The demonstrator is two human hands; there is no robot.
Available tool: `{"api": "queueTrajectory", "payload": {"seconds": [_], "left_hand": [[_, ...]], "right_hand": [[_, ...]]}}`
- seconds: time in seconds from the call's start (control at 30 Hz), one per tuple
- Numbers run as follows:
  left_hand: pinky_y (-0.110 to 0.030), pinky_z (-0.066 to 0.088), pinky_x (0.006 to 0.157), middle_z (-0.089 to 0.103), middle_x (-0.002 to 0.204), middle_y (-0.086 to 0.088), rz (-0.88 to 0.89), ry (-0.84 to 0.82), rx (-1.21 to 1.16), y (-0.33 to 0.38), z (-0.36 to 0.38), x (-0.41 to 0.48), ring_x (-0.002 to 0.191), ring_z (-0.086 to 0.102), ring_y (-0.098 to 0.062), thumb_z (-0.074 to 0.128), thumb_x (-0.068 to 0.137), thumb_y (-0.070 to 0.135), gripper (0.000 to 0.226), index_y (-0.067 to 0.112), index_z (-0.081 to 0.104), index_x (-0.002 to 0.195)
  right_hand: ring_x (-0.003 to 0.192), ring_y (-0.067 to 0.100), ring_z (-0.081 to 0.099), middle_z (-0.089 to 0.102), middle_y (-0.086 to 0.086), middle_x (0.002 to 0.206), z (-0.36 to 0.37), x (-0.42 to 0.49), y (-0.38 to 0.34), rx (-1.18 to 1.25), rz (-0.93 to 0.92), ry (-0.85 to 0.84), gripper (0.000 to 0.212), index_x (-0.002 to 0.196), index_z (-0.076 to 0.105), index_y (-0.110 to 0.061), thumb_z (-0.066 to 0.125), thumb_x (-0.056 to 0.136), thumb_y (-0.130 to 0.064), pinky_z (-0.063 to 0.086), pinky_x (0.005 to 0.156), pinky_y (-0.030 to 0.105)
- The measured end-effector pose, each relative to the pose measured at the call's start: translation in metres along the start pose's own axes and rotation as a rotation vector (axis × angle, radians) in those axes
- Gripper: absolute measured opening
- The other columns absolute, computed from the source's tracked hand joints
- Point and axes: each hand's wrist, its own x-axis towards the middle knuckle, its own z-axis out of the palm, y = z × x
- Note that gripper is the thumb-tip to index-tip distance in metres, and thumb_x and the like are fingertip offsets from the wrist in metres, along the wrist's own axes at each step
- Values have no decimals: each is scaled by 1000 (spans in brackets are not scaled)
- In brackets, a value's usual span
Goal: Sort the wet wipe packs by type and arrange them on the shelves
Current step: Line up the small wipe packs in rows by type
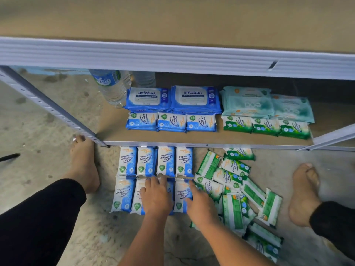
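Several blue Fragrance Free wipe packs (146, 162) lie in two neat rows on the floor in front of the shelf. My left hand (156, 196) rests flat on the near row, covering one pack. My right hand (199, 205) lies with straight fingers on the rightmost blue pack (181, 194) of that row. A loose heap of green Pine wipe packs (234, 189) is scattered to the right. On the low shelf board (113, 131) stand two blue antabax packs (195, 98), three blue small packs (172, 122), teal packs (247, 101) and three green packs (266, 127).
A water bottle (113, 87) stands at the shelf's back left, a second one behind it. A white shelf beam (172, 56) runs overhead, with a slanted upright (48, 106) at left. My bare feet (84, 164) sit on the concrete floor either side of the packs.
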Motion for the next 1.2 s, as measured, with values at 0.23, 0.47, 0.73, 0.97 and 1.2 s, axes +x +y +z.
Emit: {"api": "queueTrajectory", "payload": {"seconds": [0.23,0.47,0.73,0.97,1.2], "left_hand": [[-45,33,110,40,148,-2,84,-78,-59,29,-22,-37,138,32,-28,52,96,40,54,27,37,147],[-49,36,113,38,153,-4,173,-102,-222,74,-35,-55,141,34,-27,54,93,38,61,28,36,150],[-41,45,104,40,151,-10,182,-158,-401,121,-27,-26,133,46,-30,64,90,32,70,21,34,153],[-41,38,114,28,161,-8,166,-240,-373,148,-2,30,143,33,-31,67,89,23,77,18,29,155],[-46,32,119,6,166,-6,193,-219,-234,173,23,50,150,18,-34,73,88,38,90,25,18,158]], "right_hand": [[114,22,62,57,-1,136,-35,-46,51,53,82,79,55,154,34,-34,52,101,-31,55,89,37],[103,21,67,62,1,134,-82,-60,114,195,233,151,57,145,50,-30,60,91,-17,56,82,29],[134,25,41,42,-1,149,-125,-6,155,237,192,75,79,151,41,-26,68,77,-24,44,106,38],[154,23,10,10,-4,168,-142,70,159,26,76,4,92,158,21,-35,71,81,-35,24,122,49],[150,26,15,15,-6,164,-148,123,144,-217,-53,-91,94,160,10,-33,63,83,-40,20,120,50]]}}
